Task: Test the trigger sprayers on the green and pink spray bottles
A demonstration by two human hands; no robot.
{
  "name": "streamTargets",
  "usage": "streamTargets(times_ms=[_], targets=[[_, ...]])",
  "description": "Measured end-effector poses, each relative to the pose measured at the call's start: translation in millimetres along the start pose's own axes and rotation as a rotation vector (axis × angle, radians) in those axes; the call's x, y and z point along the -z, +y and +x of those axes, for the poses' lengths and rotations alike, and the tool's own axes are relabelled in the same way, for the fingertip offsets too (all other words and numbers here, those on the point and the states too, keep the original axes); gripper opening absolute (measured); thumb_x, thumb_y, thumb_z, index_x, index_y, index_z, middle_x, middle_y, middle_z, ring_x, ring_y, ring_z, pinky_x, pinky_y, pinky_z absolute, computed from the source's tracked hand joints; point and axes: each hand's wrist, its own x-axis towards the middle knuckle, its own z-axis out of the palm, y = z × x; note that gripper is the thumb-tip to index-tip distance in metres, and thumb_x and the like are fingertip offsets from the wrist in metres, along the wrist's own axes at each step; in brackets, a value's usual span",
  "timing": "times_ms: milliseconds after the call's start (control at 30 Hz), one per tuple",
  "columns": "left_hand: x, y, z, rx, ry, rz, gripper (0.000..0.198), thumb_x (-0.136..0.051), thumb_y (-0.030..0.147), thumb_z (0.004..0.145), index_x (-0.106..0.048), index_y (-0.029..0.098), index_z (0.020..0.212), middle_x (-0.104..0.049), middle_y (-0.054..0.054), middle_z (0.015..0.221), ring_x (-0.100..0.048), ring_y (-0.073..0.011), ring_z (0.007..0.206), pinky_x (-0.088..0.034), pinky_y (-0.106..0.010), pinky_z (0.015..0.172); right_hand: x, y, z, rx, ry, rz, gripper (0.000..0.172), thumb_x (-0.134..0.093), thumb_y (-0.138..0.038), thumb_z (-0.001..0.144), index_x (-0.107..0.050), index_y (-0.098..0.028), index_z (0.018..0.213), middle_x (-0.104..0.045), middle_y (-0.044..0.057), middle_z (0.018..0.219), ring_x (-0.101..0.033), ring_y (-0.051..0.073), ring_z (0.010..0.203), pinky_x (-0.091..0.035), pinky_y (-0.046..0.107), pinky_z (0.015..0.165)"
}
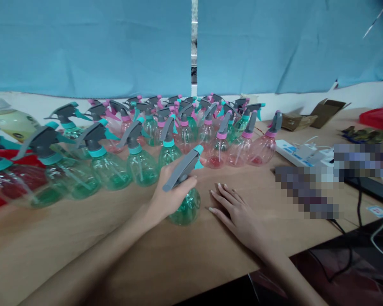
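My left hand is wrapped round the neck of a green spray bottle with a grey trigger head and teal nozzle, standing on the wooden table. My right hand lies flat on the table just right of that bottle, fingers stretched out and holding nothing. Behind them stand several green spray bottles on the left and several pink spray bottles on the right.
A white power strip with plugs lies at the right, with black cables beyond it. Brown cardboard boxes and a red item sit at the back right. A blue curtain hangs behind. A yellowish bottle stands far left.
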Motion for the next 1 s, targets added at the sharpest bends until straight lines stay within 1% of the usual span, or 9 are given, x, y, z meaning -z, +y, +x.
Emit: streamTargets(times_ms=[133,233,333,533,633,767,900,1000], targets=[[2.2,1.1,0.5,-0.035,-0.038,0.010,0.014,-0.050,0.018,0.071,-0.060,0.022,0.080,-0.053,0.004,0.063,-0.050,-0.0148,0.061,-0.039,-0.028,0.059,-0.6,0.3,-0.2,0.002,0.003,0.012,0.048,-0.042,-0.045,0.092,-0.047,-0.023,0.134,-0.041,0.008,0.144,-0.033,0.025,0.135,-0.033,0.049,0.108],[2.5,1.9,0.6,-0.061,-0.026,0.008,0.011,-0.049,0.018,0.070,-0.059,0.020,0.075,-0.056,0.003,0.068,-0.048,-0.0136,0.060,-0.039,-0.027,0.058,-0.2,-0.2,-0.3,0.000,0.009,0.004,0.048,-0.041,-0.045,0.092,-0.047,-0.023,0.134,-0.041,0.008,0.144,-0.034,0.025,0.134,-0.033,0.049,0.108],[2.6,2.1,0.9,-0.061,-0.027,-0.007,0.011,-0.049,0.017,0.070,-0.058,0.021,0.075,-0.057,0.003,0.071,-0.049,-0.0137,0.062,-0.039,-0.027,0.058,0.1,-0.5,-0.3,-0.003,0.001,-0.011,0.048,-0.041,-0.045,0.092,-0.048,-0.022,0.134,-0.041,0.008,0.144,-0.033,0.025,0.135,-0.032,0.048,0.108],[2.8,-0.3,1.8,-0.044,-0.023,0.004,0.013,-0.050,0.019,0.068,-0.059,0.022,0.077,-0.052,0.004,0.063,-0.048,-0.0141,0.058,-0.040,-0.028,0.057,-0.4,0.0,-0.5,-0.003,-0.001,-0.002,0.049,-0.040,-0.046,0.092,-0.048,-0.022,0.134,-0.041,0.008,0.144,-0.033,0.025,0.135,-0.032,0.049,0.108],[1.2,-0.6,0.5,-0.022,-0.013,-0.024,0.013,-0.051,0.020,0.070,-0.058,0.022,0.080,-0.054,0.003,0.067,-0.051,-0.0142,0.062,-0.043,-0.030,0.062,-0.6,0.1,-0.5,-0.001,-0.005,-0.011,0.049,-0.040,-0.046,0.092,-0.047,-0.021,0.134,-0.041,0.009,0.144,-0.033,0.025,0.135,-0.032,0.048,0.108],[-0.6,1.3,-1.4,0.015,0.002,-0.027,0.007,-0.051,0.021,0.071,-0.056,0.020,0.077,-0.053,0.001,0.069,-0.056,-0.0170,0.071,-0.045,-0.031,0.067,-0.2,-0.5,-0.4,-0.001,-0.004,-0.012,0.049,-0.041,-0.045,0.092,-0.048,-0.020,0.134,-0.041,0.009,0.144,-0.033,0.025,0.135,-0.032,0.047,0.109],[-0.5,2.8,-1.8,0.026,0.003,-0.011,0.009,-0.050,0.021,0.071,-0.055,0.021,0.078,-0.053,0.002,0.068,-0.056,-0.0167,0.068,-0.045,-0.031,0.066,1.1,-1.6,-0.4,0.001,-0.014,-0.012,0.049,-0.040,-0.045,0.093,-0.047,-0.020,0.134,-0.040,0.009,0.144,-0.032,0.024,0.135,-0.032,0.047,0.109],[0.0,2.6,-1.7,0.021,-0.011,0.024,0.015,-0.049,0.021,0.071,-0.057,0.021,0.084,-0.054,0.002,0.068,-0.057,-0.0166,0.068,-0.045,-0.030,0.065,1.5,-1.8,-0.3,0.000,-0.023,-0.030,0.050,-0.039,-0.045,0.093,-0.047,-0.019,0.134,-0.040,0.009,0.145,-0.031,0.024,0.136,-0.031,0.047,0.109]])
